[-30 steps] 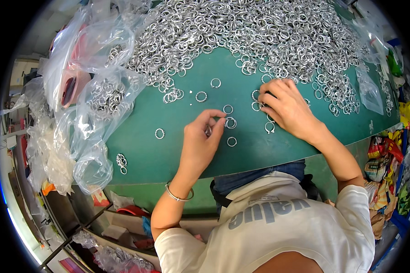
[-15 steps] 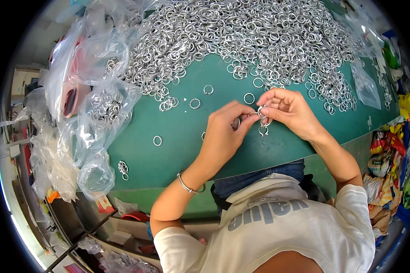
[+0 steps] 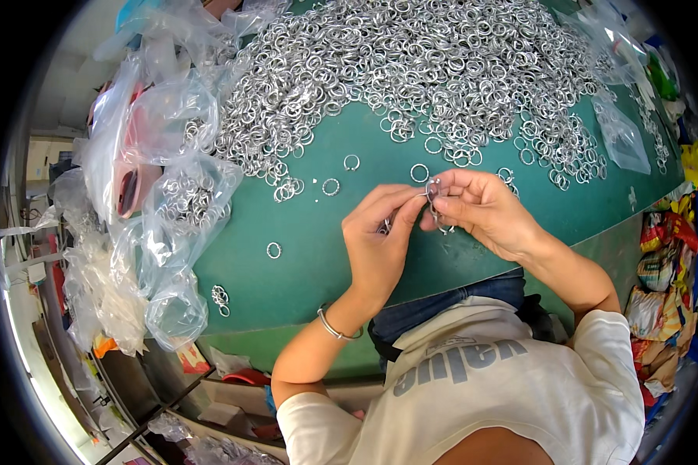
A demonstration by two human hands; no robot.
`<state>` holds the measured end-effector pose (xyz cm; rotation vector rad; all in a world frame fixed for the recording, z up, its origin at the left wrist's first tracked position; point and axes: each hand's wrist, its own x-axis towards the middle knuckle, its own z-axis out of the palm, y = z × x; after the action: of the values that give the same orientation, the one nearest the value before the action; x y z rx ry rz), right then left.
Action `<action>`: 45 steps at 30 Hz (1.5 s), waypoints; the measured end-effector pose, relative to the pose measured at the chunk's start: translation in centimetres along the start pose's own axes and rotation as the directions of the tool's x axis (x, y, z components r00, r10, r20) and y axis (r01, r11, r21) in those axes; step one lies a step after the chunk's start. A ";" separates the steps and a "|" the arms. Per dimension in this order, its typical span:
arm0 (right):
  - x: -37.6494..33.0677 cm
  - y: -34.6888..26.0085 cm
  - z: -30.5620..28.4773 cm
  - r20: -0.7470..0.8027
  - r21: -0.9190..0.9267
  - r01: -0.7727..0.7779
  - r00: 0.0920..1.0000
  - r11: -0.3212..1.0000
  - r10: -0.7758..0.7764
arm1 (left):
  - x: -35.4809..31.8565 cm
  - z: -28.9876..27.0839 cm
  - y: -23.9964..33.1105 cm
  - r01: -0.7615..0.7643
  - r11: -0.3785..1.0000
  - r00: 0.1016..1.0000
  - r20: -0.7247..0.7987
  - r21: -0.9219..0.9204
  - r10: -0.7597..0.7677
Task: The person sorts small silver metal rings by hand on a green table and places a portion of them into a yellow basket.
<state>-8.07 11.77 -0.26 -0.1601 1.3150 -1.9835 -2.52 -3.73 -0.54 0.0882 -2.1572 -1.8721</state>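
Held rings: bunched between the two hands over the green table; count unclear.
Right hand: thumb and forefinger clamped on the held rings.
Left hand: thumb and forefinger drawn together at the bunch, other fingers curled round the palm rings; cannot tell whether the tips also grip the bunch.
Ring handling: judged light and stiff, smooth enough to slip — open bands probably hook one another.
Ring grip: best pinched on the plain band — the raised top looks likelier to snag or bend.
Single ring: on the table, just beyond the fingertips.
Ring heap: across the far side.
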 end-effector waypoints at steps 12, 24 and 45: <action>-0.9 -1.2 0.4 -0.037 -0.435 0.076 0.994 0.897 -0.102 | -0.4 0.1 0.3 -0.005 1.000 1.000 -0.030 0.001 0.005; -1.4 -2.8 0.2 0.089 -0.748 0.219 0.969 0.627 -0.232 | -0.7 0.0 1.5 -0.251 0.945 0.968 0.082 0.211 0.239; -3.2 -3.7 0.5 0.364 -0.908 0.395 0.909 0.138 -0.202 | -1.6 -0.4 2.8 -0.310 0.873 0.932 0.302 0.376 0.201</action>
<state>-7.40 14.17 3.97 -1.2807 2.4119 -0.9566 -0.48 -3.31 1.92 -0.3586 -2.5639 -1.3069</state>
